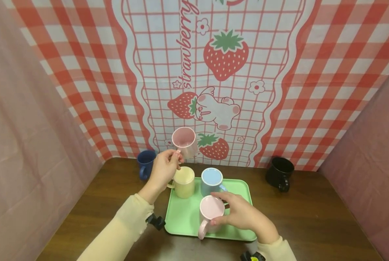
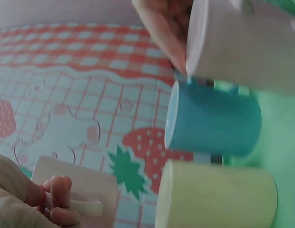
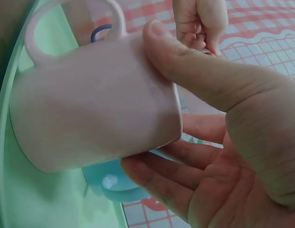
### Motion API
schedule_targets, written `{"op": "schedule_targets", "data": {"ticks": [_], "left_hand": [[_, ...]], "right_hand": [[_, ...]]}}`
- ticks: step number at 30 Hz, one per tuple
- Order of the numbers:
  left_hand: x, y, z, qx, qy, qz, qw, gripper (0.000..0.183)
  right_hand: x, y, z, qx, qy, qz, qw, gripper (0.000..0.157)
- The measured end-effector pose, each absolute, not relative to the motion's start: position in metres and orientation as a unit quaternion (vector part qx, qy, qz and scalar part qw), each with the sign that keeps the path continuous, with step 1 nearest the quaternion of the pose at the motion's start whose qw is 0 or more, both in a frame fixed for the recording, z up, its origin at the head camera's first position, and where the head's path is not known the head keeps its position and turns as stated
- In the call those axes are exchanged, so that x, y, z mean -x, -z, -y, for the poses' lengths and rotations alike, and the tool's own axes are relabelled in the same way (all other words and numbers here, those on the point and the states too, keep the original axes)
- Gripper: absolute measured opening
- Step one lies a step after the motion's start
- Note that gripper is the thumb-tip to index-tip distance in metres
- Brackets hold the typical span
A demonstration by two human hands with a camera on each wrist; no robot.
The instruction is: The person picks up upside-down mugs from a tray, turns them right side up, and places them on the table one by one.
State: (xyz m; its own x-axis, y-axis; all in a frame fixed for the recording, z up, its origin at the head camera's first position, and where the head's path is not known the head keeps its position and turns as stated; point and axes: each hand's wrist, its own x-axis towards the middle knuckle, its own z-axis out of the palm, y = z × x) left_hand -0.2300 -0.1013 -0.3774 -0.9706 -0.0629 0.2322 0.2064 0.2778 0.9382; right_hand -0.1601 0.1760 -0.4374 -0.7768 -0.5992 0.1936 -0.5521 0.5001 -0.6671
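Note:
My left hand [image 1: 163, 166] pinches the handle of a pink mug [image 1: 189, 149], held up past the far edge of the green tray [image 1: 183, 219]. The left wrist view shows thumb and fingers closed round that handle, below the raised pink mug [image 2: 81, 178]. Over the tray's front part, my right hand [image 1: 240, 212] grips a second pink mug [image 1: 212, 207] by its upper part. Its thumb lies on one side of this front pink mug [image 3: 90, 109], the fingers on the other. A yellow mug [image 1: 185, 186] and a light blue mug [image 1: 209, 186] stand behind it on the tray.
A navy mug [image 1: 147, 159] stands at the back left of the wooden table [image 1: 312, 217], a black mug [image 1: 279, 173] at the back right. The strawberry-print cloth [image 1: 227, 108] hangs behind the table, with plain pink cloth on both sides.

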Motion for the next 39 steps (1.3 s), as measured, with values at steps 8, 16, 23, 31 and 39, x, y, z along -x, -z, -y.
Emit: {"op": "schedule_targets", "data": {"ticks": [8,16,23,31,39], "left_hand": [[0.246,0.386,0.122,0.008,0.583,0.803,0.121,0.027],[0.256,0.403,0.133,-0.012,0.589,0.8,0.115,0.028],[0.262,0.423,0.141,-0.037,0.585,0.805,0.093,0.029],[0.265,0.444,0.148,-0.042,0.588,0.805,0.068,0.03],[0.267,0.455,0.153,-0.053,0.589,0.805,0.045,0.028]], "right_hand": [[0.161,0.438,-0.177,0.32,0.37,-0.871,0.043,0.084],[0.16,0.437,-0.176,0.322,0.372,-0.87,0.041,0.084],[0.16,0.437,-0.175,0.321,0.371,-0.87,0.043,0.085],[0.159,0.437,-0.176,0.314,0.366,-0.875,0.041,0.085],[0.16,0.438,-0.177,0.31,0.359,-0.879,0.04,0.085]]}}
